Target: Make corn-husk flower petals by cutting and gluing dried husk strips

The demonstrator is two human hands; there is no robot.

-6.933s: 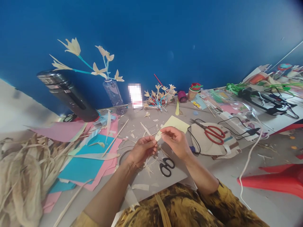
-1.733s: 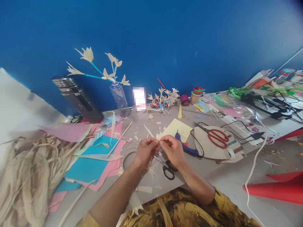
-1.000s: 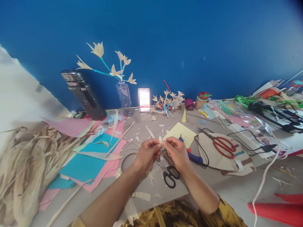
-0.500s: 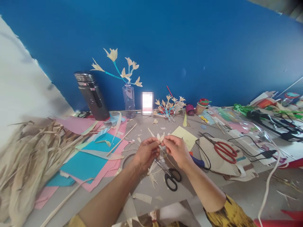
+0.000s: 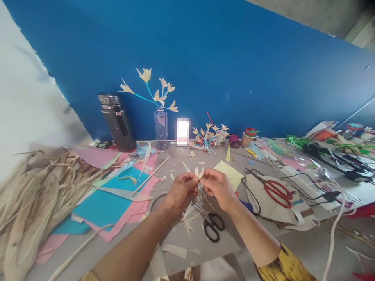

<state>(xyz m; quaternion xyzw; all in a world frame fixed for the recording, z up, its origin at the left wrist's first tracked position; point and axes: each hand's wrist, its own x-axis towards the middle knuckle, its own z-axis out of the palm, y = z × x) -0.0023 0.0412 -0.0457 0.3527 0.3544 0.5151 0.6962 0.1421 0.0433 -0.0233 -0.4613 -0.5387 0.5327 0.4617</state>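
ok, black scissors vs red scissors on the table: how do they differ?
Black scissors are black-handled, on bare table by the right hand, which pinches husk petals; red scissors are red-handled, on a pale pad further right. Red scissors look larger. Both lie flat, untouched, handles toward the person.

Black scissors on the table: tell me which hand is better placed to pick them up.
Right. The black scissors lie with their handles just below the right hand; the left hand is farther off. Both hands pinch the pale petals.
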